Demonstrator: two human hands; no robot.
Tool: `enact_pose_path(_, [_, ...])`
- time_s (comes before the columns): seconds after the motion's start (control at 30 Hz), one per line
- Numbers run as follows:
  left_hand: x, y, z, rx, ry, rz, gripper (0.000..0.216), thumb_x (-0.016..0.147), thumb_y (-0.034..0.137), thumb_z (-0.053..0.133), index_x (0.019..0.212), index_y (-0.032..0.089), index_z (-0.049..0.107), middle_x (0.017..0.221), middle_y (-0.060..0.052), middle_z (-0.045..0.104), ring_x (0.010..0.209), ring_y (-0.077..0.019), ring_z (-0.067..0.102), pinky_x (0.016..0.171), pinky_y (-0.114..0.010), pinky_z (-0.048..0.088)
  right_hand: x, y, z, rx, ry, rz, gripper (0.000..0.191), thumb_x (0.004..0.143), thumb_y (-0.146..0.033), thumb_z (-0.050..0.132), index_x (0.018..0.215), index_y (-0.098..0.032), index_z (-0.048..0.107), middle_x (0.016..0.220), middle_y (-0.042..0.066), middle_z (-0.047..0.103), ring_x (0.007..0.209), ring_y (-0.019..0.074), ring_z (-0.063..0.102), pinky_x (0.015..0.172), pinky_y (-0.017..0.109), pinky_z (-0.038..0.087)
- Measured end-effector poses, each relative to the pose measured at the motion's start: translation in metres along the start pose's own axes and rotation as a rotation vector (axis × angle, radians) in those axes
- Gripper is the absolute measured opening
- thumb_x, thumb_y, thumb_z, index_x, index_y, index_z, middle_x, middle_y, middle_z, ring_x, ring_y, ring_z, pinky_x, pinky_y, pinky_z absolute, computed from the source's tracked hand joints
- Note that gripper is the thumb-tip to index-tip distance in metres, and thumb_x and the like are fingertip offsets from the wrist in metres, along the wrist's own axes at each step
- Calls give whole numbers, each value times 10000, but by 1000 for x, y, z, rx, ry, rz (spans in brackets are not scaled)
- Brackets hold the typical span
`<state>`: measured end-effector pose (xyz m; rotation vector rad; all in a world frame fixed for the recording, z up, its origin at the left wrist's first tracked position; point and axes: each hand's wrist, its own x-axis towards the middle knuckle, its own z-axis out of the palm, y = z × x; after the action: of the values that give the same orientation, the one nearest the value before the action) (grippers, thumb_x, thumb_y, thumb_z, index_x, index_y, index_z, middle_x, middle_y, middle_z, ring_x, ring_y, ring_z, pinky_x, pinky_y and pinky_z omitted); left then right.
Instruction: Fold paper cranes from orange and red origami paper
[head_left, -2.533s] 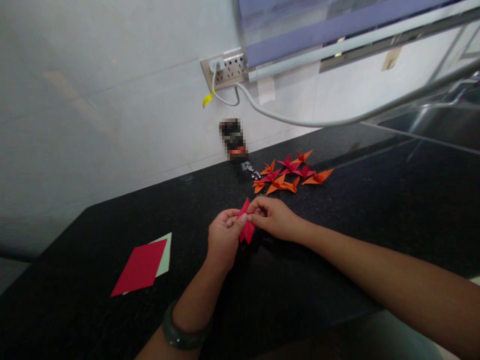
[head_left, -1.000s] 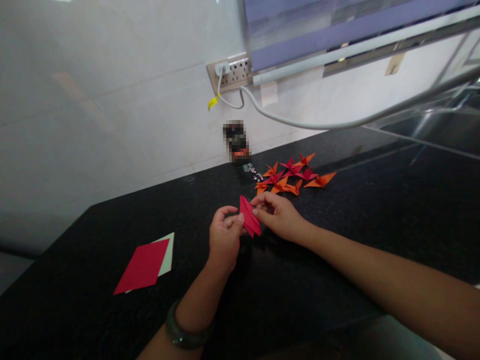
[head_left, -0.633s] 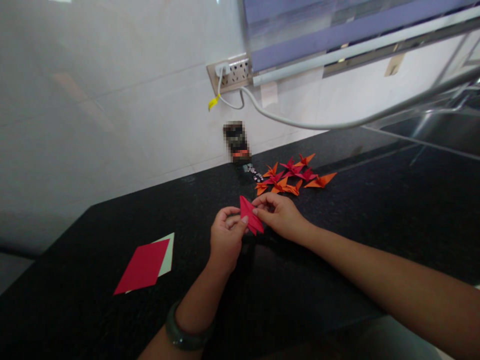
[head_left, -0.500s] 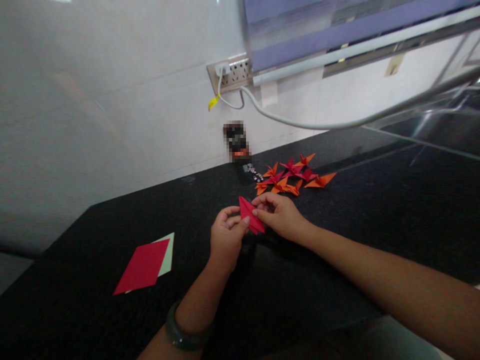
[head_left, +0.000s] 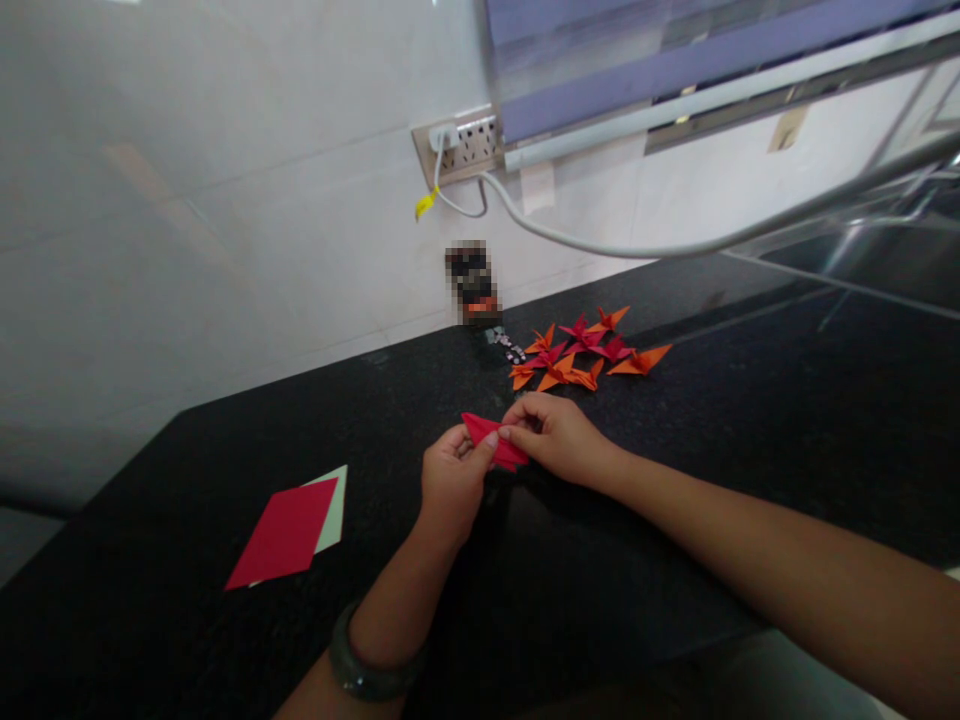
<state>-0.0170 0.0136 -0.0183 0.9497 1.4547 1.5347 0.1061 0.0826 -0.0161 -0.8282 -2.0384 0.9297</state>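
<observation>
A small red folded paper (head_left: 511, 456) is pinched between both hands above the dark counter. My left hand (head_left: 454, 480) grips its left side, thumb on top and fingers beneath. My right hand (head_left: 559, 436) holds it from the right, thumb and fingertips close to the left thumb. Part of the paper is hidden by the thumbs. Just beyond the hands lie several orange and red origami cranes (head_left: 559, 372) in a loose group. To the left, a red paper sheet (head_left: 285, 530) rests over a pale green sheet (head_left: 334, 520).
A black stone counter (head_left: 187, 470) runs along a white tiled wall (head_left: 225, 220). A pixelated dark object (head_left: 472, 285) stands against the wall, small patterned pieces (head_left: 511, 350) before it. A wall socket (head_left: 469, 145) has a plug and white cable. A thick grey hose (head_left: 637, 248) crosses the right side.
The red folded paper has turned and tilted flatter, its upper tip moving left and down. Both hands have shifted slightly, with the thumbs closer together. The cranes and loose sheets stay put.
</observation>
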Motion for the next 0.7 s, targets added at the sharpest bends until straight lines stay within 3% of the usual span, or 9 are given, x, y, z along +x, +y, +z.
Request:
enact_pose_path(0.43, [0, 1, 0, 164, -92, -99, 215, 682, 285, 624, 783, 101, 670, 649, -45, 672, 600, -124, 601, 564, -214, 461, -1, -3, -5, -263, 9, -176, 86, 702, -126, 558, 627, -148, 522, 616, -14, 482, 566, 91, 430, 517, 198, 300])
enact_pose_path(0.7, [1, -1, 0, 134, -30, -102, 188, 686, 259, 592, 761, 100, 659, 609, -24, 645, 547, -103, 570, 520, -195, 454, -3, -6, -10, -383, -127, -307, 113, 783, -168, 504, 695, -144, 570, 696, 19, 532, 640, 107, 477, 574, 206, 324])
